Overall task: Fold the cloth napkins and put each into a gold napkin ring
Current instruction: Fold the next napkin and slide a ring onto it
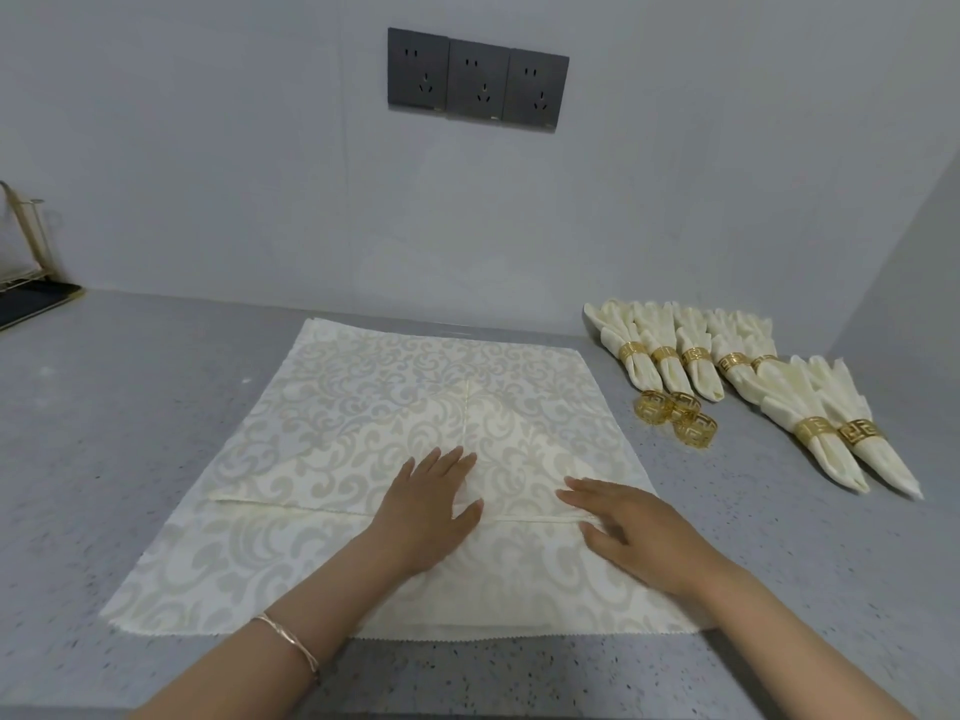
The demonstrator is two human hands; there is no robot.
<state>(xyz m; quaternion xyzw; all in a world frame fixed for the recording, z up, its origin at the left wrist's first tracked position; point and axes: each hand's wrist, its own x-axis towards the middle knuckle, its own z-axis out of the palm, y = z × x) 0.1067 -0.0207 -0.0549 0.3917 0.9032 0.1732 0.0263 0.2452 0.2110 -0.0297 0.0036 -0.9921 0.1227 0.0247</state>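
Note:
A cream damask napkin [363, 402] lies spread on the grey counter, on top of other flat napkins. Its two near corners are folded in and meet along a centre seam. My left hand [431, 506] lies flat on the left flap, fingers straight, beside the seam. My right hand [623, 527] presses flat on the right flap near its lower edge. Three loose gold napkin rings [675, 410] sit just right of the cloth. Beyond them lie several folded napkins in gold rings [748, 376].
The grey speckled counter [130, 407] runs to a wall with three dark sockets [478, 80]. A gold wire rack on a dark tray [26, 283] stands at the far left. A side wall closes the right end.

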